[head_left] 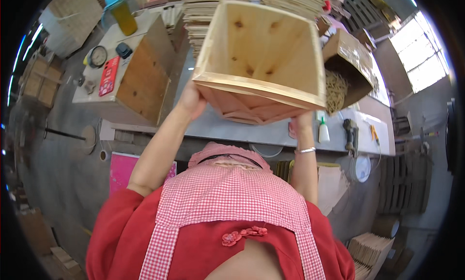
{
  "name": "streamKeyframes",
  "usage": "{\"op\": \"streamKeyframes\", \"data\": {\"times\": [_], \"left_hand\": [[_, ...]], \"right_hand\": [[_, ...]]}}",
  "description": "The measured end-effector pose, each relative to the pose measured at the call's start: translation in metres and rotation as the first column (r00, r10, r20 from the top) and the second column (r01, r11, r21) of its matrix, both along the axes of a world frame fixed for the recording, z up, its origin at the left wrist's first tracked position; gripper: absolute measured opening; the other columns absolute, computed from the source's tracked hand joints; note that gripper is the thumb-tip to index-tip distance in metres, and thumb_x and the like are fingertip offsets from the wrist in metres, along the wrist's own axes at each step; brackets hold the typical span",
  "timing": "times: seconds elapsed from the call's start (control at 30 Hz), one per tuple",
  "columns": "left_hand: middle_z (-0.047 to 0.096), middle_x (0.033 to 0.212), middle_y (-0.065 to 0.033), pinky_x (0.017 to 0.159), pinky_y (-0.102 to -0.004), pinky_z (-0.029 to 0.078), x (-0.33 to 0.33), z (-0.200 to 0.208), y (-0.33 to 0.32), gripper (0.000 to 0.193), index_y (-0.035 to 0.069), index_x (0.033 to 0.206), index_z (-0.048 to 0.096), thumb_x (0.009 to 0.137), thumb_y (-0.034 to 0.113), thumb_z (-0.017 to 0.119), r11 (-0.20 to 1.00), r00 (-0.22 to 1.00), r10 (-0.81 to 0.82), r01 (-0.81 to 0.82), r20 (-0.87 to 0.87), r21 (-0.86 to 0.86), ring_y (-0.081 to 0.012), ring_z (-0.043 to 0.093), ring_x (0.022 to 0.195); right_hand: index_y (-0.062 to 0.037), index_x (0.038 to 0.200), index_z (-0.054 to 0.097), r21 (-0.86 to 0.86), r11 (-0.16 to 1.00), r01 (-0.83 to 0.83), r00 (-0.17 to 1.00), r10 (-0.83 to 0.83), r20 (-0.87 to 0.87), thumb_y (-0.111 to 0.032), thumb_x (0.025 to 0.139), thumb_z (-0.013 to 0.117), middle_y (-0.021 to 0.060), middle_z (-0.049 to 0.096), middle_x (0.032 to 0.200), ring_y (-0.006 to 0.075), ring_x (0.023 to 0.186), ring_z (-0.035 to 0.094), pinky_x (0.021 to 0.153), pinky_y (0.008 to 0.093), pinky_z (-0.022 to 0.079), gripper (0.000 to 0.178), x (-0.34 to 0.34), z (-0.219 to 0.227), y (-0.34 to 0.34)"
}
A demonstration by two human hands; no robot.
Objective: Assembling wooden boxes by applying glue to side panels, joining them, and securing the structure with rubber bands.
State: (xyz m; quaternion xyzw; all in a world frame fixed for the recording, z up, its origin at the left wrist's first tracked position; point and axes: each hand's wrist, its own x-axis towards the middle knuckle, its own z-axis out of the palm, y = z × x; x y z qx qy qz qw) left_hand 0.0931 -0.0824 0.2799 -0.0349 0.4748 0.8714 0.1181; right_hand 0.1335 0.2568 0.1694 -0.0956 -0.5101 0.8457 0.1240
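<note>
Both my hands hold up an open-topped, pale wooden box (261, 88) with knots in its inner wall, tilted so its open side faces me. The near outer face carries crossed diagonal strips. My left hand (193, 101) grips its left side near the front corner, with the fingers partly behind the wood. My right hand (304, 120) supports the lower right corner; most of its fingers are hidden by the box. Below the box runs the grey worktable (232, 131).
Stacks of thin wooden panels (208, 8) stand behind the box. At right are a cardboard carton (351, 49) with shredded filler, a white glue bottle (323, 132), a nail gun (349, 133) and orange-handled pliers (374, 133). A wooden cabinet (145, 71) stands left, bearing a yellow-filled bottle (122, 17).
</note>
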Motion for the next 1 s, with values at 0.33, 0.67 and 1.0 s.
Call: {"op": "streamKeyframes", "data": {"times": [0.33, 0.67, 1.0], "left_hand": [[0.056, 0.148, -0.0141, 0.118, -0.0396, 0.036, -0.029, 0.04, -0.017, 0.053, -0.001, 0.144, 0.056, 0.113, 0.04, 0.04, 0.83, 0.913, 0.279, -0.385, -0.296, -0.403, -0.0241, 0.048, 0.141], [0.037, 0.166, -0.0134, 0.123, -0.0566, 0.024, 0.006, 0.104, 0.131, 0.066, 0.007, 0.158, 0.039, 0.101, 0.032, 0.06, 0.047, 0.255, -0.939, -0.573, -0.233, -0.818, -0.036, 0.032, 0.154], [0.049, 0.159, -0.0073, 0.115, -0.066, 0.03, 0.004, 0.095, 0.14, 0.071, 0.015, 0.156, 0.046, 0.096, 0.047, 0.066, 0.059, 0.279, -0.909, -0.65, -0.31, -0.758, -0.0309, 0.048, 0.145]], "right_hand": [[0.0002, 0.116, 0.07, 0.412, 0.91, -0.041, 0.999, 0.044, 0.001, -0.048, 0.111, 0.039, 0.0024, 0.071, 0.096, 0.0115, 0.09, 0.063, 0.082, 0.0312, 0.052, 0.057, -0.02, 0.075, -0.015], [0.0035, 0.107, 0.069, 0.311, 0.95, 0.035, 0.991, 0.008, -0.135, -0.032, 0.112, 0.047, 0.0021, 0.069, 0.091, 0.0087, 0.082, 0.057, 0.073, 0.0303, 0.051, 0.042, -0.029, 0.112, -0.033], [0.0035, 0.085, 0.059, 0.309, 0.944, 0.12, 0.979, -0.06, -0.197, -0.02, 0.107, 0.054, 0.0038, 0.053, 0.069, 0.0086, 0.069, 0.045, 0.06, 0.0314, 0.043, 0.032, -0.021, 0.104, -0.032]]}}
